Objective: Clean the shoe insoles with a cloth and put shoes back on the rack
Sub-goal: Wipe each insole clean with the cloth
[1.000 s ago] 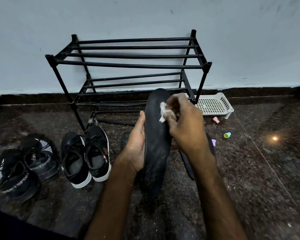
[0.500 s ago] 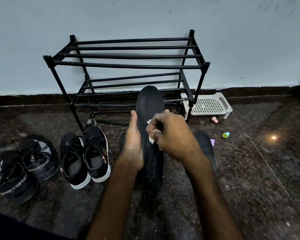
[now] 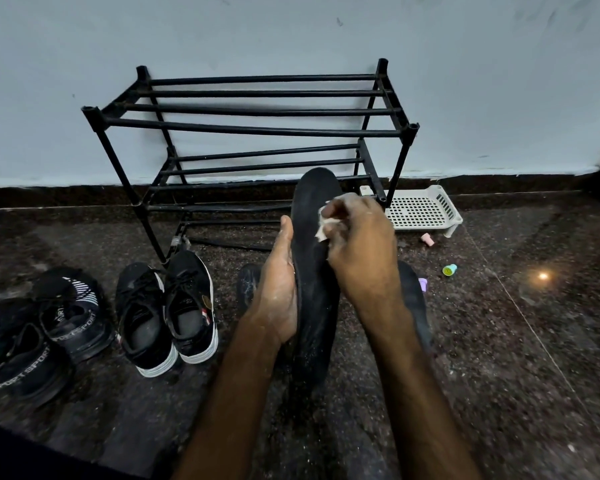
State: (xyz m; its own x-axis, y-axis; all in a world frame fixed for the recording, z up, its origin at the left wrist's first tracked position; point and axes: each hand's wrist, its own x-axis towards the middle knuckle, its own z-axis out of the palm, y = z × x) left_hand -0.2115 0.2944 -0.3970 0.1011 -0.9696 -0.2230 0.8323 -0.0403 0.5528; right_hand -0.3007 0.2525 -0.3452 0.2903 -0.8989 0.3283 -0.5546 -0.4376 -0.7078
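- The black insole (image 3: 314,299) was held in the air above the floor (image 3: 499,358), in front of the rack (image 3: 257,129), standing nearly upright with its toe end up
- The left hand (image 3: 279,285) gripped it by its left edge, thumb (image 3: 286,233) laid straight along the rim, the other fingers hidden behind it
- The right hand (image 3: 361,237) had its fingers (image 3: 340,206) curled tight on a small white cloth (image 3: 326,225), pressing it to the upper part of the insole
- Two more dark insoles lay flat on the floor below the arms, one (image 3: 248,282) left of the held one and one (image 3: 413,299) right, partly covered
- Four shoes stood on the floor left of the rack: a black pair with white soles (image 3: 167,313) and, further left, a black pair lettered SPORT (image 3: 39,337)
- The rack, black with two barred tiers, stood against the wall (image 3: 326,36)
- One white perforated tray (image 3: 423,209) lay by the rack's right leg, its bottom in plain view
- Three small things lay near it: one pink (image 3: 427,239), one green (image 3: 450,269), one purple (image 3: 423,284)
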